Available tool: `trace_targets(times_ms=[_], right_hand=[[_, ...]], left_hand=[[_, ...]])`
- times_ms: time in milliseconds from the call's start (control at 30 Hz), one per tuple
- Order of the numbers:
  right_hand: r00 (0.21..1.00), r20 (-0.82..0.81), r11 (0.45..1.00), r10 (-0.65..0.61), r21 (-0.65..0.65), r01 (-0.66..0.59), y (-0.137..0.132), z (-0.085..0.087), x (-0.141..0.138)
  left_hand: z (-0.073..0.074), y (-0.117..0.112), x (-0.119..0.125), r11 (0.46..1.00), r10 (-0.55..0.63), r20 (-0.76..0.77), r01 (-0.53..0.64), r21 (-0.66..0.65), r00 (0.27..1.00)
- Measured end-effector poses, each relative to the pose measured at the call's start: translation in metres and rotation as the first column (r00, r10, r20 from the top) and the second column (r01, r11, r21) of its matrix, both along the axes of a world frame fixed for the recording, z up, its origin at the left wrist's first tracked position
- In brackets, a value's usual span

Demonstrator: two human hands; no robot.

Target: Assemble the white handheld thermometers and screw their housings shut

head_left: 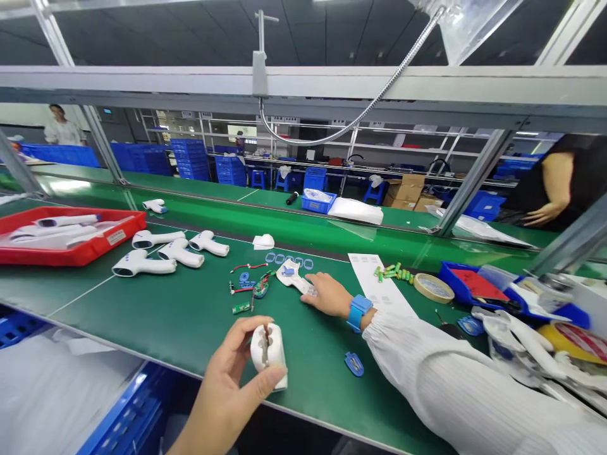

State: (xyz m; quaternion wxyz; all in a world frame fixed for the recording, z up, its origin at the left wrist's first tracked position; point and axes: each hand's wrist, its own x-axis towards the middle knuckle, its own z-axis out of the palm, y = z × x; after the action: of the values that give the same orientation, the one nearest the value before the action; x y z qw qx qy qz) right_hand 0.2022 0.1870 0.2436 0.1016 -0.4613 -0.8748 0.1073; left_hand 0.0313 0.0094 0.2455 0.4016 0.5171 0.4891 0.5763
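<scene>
Head view: left hand (228,381) grips white casing (277,346), long axis unclear; at its 1 o'clock, right hand (331,295) pinches white shell half (293,278) on worktop (190,328), handle toward 4 o'clock, wide end 10 o'clock.

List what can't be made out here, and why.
Head view:
White casing half: part of its narrow end, covered by the right hand.
White piece in the left hand: the part behind the thumb.
Red tray: left end, cut off by picture edge.
Tray label: print too small.
</scene>
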Motion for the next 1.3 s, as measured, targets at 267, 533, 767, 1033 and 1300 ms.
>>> trace_targets(times_ms=[267,533,767,1033,1300], right_hand=[[0.998,-0.064,0.993,0.020,0.120,-0.012,0.015,0.005,-0.022],[0.980,0.073,0.933,0.187,0.300,-0.200,0.016,0.017,-0.064],[0.962,0.083,0.903,0.262,0.330,-0.274,0.006,0.015,-0.071],[0.979,-0.200,0.977,-0.050,0.194,0.089,0.010,0.006,0.018],[0.890,-0.418,0.983,0.181,0.064,-0.169,-0.097,0.041,0.043]], left_hand=[[-0.012,-0.005,-0.005,0.993,-0.021,-0.053,0.027,0.112,0.998],[-0.018,-0.007,-0.006,0.990,-0.019,-0.082,0.030,0.138,0.996],[-0.021,-0.011,-0.012,0.986,0.004,-0.127,0.017,0.165,0.992],[-0.025,-0.018,-0.018,0.983,0.065,-0.151,-0.037,0.178,0.986],[-0.029,-0.011,0.009,0.916,0.129,-0.335,0.016,0.400,0.933]])
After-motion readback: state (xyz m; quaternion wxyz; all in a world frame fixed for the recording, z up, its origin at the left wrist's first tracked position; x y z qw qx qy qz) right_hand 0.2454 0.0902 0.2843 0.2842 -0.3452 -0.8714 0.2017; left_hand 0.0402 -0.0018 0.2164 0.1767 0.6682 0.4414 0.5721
